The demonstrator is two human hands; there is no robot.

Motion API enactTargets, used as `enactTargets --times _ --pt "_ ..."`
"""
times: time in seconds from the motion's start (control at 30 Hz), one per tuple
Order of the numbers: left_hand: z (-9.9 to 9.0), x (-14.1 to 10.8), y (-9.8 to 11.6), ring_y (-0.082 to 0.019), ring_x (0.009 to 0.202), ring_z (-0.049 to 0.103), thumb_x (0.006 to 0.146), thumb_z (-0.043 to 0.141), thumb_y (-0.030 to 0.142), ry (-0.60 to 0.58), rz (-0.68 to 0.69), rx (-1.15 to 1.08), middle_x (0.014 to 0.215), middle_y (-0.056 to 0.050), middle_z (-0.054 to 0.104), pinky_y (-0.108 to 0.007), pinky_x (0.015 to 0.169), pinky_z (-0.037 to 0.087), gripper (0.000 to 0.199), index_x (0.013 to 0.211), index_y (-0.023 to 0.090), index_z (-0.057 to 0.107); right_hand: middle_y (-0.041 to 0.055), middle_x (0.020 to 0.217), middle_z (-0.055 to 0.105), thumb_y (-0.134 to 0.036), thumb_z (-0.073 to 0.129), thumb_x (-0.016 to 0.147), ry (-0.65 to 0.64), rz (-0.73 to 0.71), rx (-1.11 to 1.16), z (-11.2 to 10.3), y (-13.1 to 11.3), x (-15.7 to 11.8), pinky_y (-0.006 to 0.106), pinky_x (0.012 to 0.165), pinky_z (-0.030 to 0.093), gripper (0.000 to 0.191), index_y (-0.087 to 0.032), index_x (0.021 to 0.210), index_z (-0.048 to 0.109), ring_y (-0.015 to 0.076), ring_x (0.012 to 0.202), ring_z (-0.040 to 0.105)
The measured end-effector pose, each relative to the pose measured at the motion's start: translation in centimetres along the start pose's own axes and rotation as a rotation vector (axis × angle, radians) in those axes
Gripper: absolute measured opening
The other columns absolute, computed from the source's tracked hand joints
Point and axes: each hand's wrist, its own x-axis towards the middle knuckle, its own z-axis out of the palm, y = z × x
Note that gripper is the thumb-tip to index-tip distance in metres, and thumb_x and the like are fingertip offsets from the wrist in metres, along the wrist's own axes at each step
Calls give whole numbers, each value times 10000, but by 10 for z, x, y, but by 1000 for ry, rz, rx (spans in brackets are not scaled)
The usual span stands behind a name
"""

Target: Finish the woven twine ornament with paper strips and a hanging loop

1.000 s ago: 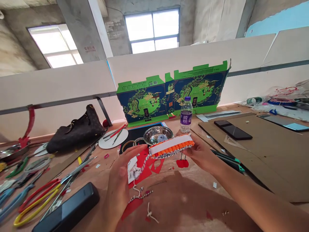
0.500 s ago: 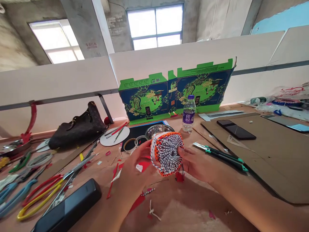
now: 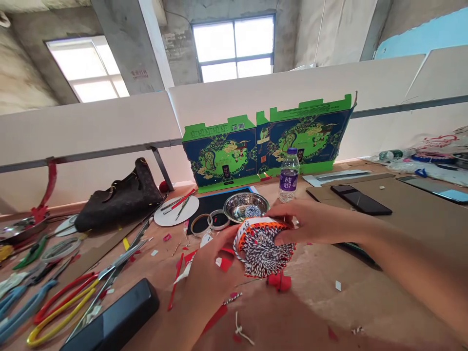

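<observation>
Between my two hands is a rounded craft piece of black-and-white twisted cord point(image 3: 266, 251) with an orange zigzag edge and a white band. My left hand point(image 3: 215, 261) grips its left side, fingers partly hidden behind it. From the upper right, my right hand point(image 3: 292, 222) closes on it, thumb pressed on the cord face. A red piece point(image 3: 280, 282) shows just below it. Behind stands a steel bowl point(image 3: 237, 204) holding a small black-and-white cord ball point(image 3: 252, 211). Two tape rolls point(image 3: 202, 225) lie left of the bowl.
Scissors with red and yellow handles point(image 3: 66, 302), a black case point(image 3: 113, 314) and a dark handbag point(image 3: 120, 197) lie left. A water bottle point(image 3: 288, 178) stands before the green-and-blue carton point(image 3: 226, 161). At right, a phone point(image 3: 360, 200) rests on cardboard point(image 3: 420, 239). Scraps litter the table.
My right hand has shifted up to the craft piece's upper right side. The piece has tilted and moved slightly down and right, uncovering the bowl's ball and more of the red piece.
</observation>
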Motion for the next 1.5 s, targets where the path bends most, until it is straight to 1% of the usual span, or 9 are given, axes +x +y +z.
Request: enactTargets --times 0.2,0.37,0.47,0.57,0.73,0.83,1.1,1.27,1.5 --pt "-9 0 -4 -215 1046 636 883 519 415 -4 -104 -105 1153 -21 680 -291 814 526 375 1229 304 611 23 861 718 -387 726 768 109 7 60 3 4 10 287 639 505 312 -274 1059 722 233 782 657" --pt "-11 -2 -4 -211 1099 606 919 441 544 -23 -39 -292 1200 -44 656 -301 943 476 419 1184 279 629 53 1134 677 -423 661 838 11 32 688 40 29 0 345 836 523 461 -252 1261 592 239 1032 636" --pt "-8 -2 -5 -209 1073 606 835 615 480 -114 32 -228 1201 -33 635 -316 928 492 510 1313 336 510 65 1148 675 -433 703 812 36 48 886 66 45 -6 327 853 521 504 -227 1257 590 223 1052 632" --pt "-4 0 -4 -211 1093 580 763 709 341 -153 123 8 1252 -16 583 -344 956 470 644 1352 399 456 82 1160 669 -447 712 802 -12 75 892 79 51 -10 329 841 526 506 -203 1233 607 234 1046 637" --pt "0 5 1 -193 940 617 820 633 362 -158 100 82 1026 -12 670 -315 843 477 228 1033 302 685 50 1214 655 -421 662 854 -167 12 721 79 41 -15 354 930 485 446 -267 1269 610 234 1103 609" --pt "1 8 -1 -172 795 623 823 622 376 -198 -13 45 844 1 693 -284 745 467 151 847 257 712 37 1216 655 -437 646 863 -191 -12 657 83 38 -18 334 932 480 462 -287 1297 591 224 1104 604" --pt "2 13 -14 -139 736 624 871 570 399 -144 -140 -110 851 -11 682 -237 638 462 246 992 199 646 72 1162 660 -496 659 835 -180 -59 646 83 38 -24 360 973 441 513 -220 1264 607 232 1090 595" --pt "-9 2 5 -108 841 638 849 635 374 -220 36 -21 898 41 702 -196 741 479 122 903 281 692 91 1138 660 -555 643 823 -122 -86 619 74 38 -24 368 983 418 542 -187 1220 625 240 1091 583" --pt "-11 -4 7 -68 877 646 845 660 168 -183 578 227 986 25 705 -141 796 484 191 1013 255 685 87 1215 649 -492 657 840 -94 -82 567 68 47 -27 367 1000 408 505 -204 1252 619 244 1136 573"
